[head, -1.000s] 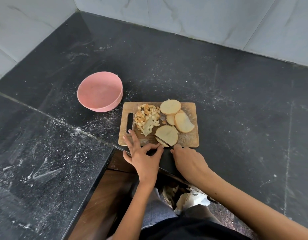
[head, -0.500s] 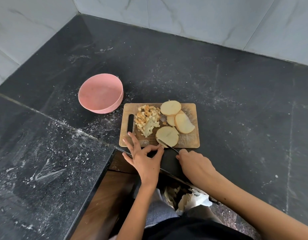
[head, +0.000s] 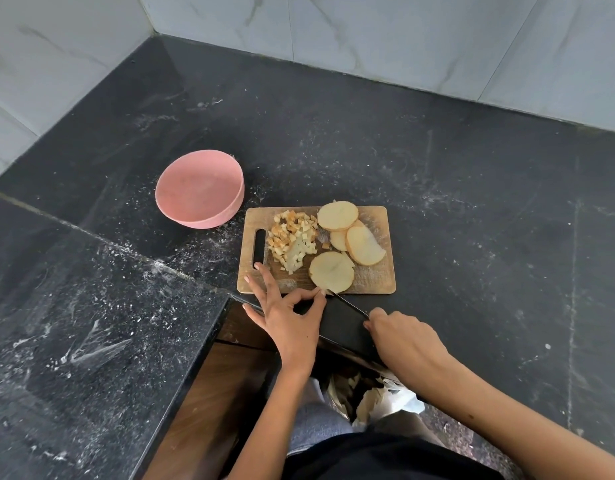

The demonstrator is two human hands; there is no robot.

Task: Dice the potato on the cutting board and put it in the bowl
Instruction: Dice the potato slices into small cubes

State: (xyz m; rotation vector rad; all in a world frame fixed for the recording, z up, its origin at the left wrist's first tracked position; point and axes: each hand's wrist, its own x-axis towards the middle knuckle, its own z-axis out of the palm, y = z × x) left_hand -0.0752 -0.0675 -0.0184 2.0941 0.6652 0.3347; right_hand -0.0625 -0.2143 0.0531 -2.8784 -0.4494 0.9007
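Wooden cutting board (head: 375, 284) carries our potato slice (head: 332, 271); our left hand (head: 287, 315) pinches its near edge, fingertips (head: 321, 292) beside the knife (head: 347, 303) our right hand (head: 404, 341) grips. Tuck those fingertips back, cut straight strips; the bowl (head: 199, 192) waits beyond.
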